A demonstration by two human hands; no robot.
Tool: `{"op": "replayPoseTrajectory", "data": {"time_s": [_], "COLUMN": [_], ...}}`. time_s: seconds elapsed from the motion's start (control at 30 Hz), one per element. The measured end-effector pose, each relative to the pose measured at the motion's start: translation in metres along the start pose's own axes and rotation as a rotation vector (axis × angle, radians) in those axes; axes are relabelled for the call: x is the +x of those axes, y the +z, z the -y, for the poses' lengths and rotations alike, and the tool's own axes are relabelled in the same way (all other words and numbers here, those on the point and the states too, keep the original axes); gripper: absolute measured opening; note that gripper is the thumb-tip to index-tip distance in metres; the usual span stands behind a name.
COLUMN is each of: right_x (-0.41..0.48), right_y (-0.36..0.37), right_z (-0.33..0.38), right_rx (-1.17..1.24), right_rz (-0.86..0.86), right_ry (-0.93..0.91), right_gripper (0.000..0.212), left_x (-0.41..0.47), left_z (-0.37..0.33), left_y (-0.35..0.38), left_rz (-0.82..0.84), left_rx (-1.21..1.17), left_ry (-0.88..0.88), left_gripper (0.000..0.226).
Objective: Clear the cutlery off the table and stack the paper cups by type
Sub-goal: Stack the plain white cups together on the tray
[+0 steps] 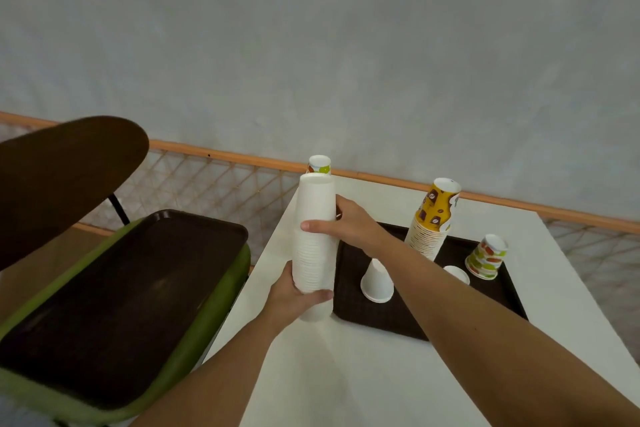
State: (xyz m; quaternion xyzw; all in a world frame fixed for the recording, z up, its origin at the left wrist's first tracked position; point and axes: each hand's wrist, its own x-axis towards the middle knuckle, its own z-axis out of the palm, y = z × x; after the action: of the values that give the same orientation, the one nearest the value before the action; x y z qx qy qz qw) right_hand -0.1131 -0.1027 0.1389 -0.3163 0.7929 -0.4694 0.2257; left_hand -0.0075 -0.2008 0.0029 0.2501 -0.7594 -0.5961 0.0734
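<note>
A tall stack of plain white paper cups (314, 215), upside down, stands at the left edge of the white table (363, 374). My left hand (294, 298) grips the stack near its bottom. My right hand (349, 222) holds it around the middle, thumb across the front. On the dark tray (415, 326) to the right sit a short white cup stack (376, 282), another white cup (456, 274) partly hidden by my right forearm, a tall yellow-and-brown patterned stack (433, 218) and a green-and-orange patterned stack (485, 261). Behind the white stack peeks another green-patterned cup (319, 165). No cutlery shows.
A second dark tray (114, 305) lies on the green seat of a chair (221, 298) to the left of the table, with the chair's dark wooden backrest (65, 177) above it. A wall with a wooden rail and lattice runs behind.
</note>
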Motion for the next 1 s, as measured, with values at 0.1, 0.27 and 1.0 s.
{"op": "replayPoseTrajectory", "data": {"time_s": [0.1, 0.27, 1.0], "right_x": [-0.012, -0.028, -0.083], "right_y": [-0.017, -0.043, -0.174], "right_z": [0.005, -0.001, -0.048], "right_rx": [0.021, -0.007, 0.017], "right_rz": [-0.026, -0.086, -0.162], "right_ry": [0.008, 0.057, 0.123], "right_gripper": [0.058, 0.056, 0.054], "left_x": [-0.003, -0.013, -0.042], "left_z": [-0.013, -0.031, -0.086], "left_y": [0.008, 0.028, 0.159], "left_rz": [0.057, 0.146, 0.291], "left_rx": [-0.01, -0.03, 0.026], "left_ry": [0.017, 0.033, -0.024], "left_gripper": [0.087, 0.079, 0.075]}}
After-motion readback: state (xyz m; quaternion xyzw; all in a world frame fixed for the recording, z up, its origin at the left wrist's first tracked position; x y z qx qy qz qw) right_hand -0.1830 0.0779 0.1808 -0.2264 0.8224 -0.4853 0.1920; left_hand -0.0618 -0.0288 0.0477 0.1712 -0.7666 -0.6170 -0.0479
